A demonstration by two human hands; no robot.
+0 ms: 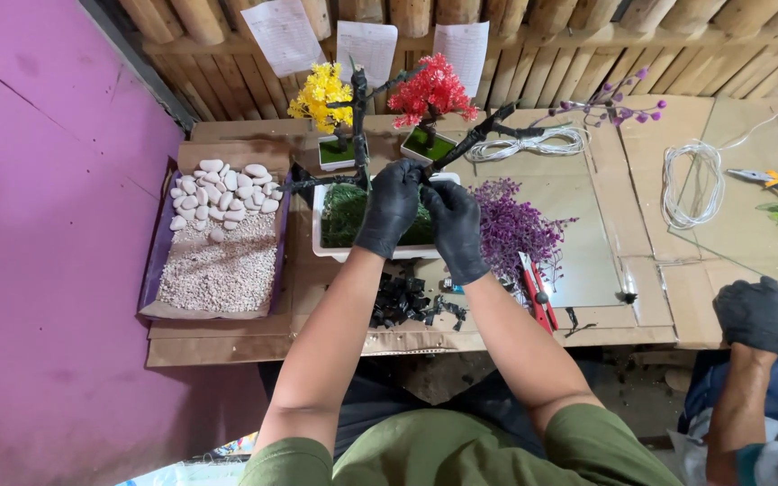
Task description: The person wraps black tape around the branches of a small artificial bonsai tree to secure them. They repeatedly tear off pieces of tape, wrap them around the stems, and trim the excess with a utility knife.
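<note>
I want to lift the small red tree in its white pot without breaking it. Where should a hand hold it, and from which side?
Probably best to hold the red tree by its white pot, not the crown. Come from the right front: the yellow tree stands close on its left, and the dark branches held by the gloved left hand and right hand cross before it. The beaded crown looks fragile.

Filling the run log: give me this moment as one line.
left hand: gripping black branch | right hand: gripping same branch | below: white pot | left: tray of white pebbles
</note>
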